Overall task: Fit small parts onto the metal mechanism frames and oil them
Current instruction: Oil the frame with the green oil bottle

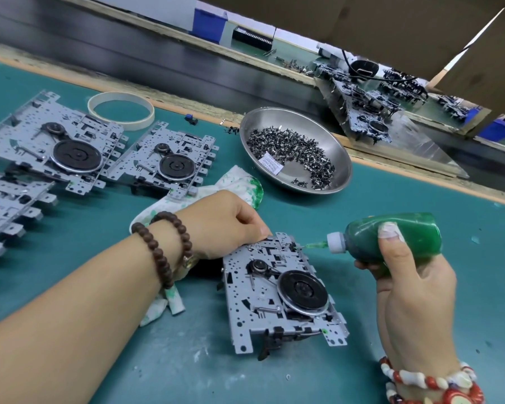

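Nearest the camera, the mechanism frame (283, 290) is steadied at its upper-left corner by the curled left hand (225, 223); to its right, the green oil bottle (391, 237) is gripped by the right hand (411, 287). Over-squeezing could flood the frame's upper-right edge.

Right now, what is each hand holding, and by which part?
The right hand grips the green oil bottle around its body, nozzle at the frame. The left hand grips that frame's far edge.
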Action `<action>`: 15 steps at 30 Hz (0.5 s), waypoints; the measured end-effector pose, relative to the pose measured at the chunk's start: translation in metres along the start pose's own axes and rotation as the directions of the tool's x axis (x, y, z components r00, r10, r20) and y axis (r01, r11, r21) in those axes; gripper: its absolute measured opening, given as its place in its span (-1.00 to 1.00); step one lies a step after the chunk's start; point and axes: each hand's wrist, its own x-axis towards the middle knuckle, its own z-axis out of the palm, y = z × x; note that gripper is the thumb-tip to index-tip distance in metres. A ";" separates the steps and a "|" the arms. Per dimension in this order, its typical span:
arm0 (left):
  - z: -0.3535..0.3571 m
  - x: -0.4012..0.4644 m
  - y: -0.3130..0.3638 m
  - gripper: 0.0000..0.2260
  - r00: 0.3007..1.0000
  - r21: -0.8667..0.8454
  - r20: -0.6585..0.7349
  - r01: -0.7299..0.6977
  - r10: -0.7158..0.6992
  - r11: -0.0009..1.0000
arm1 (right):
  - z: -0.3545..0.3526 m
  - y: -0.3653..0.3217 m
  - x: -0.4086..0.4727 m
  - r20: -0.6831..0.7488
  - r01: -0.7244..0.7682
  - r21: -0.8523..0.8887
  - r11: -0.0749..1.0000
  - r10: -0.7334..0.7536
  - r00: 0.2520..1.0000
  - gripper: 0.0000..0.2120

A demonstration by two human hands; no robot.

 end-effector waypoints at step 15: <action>0.000 0.002 -0.001 -0.85 1.000 0.014 -0.009 -0.012 0.013 1.000 | 0.000 -0.001 0.000 -0.013 0.000 -0.009 1.000 -0.001 1.000 -0.84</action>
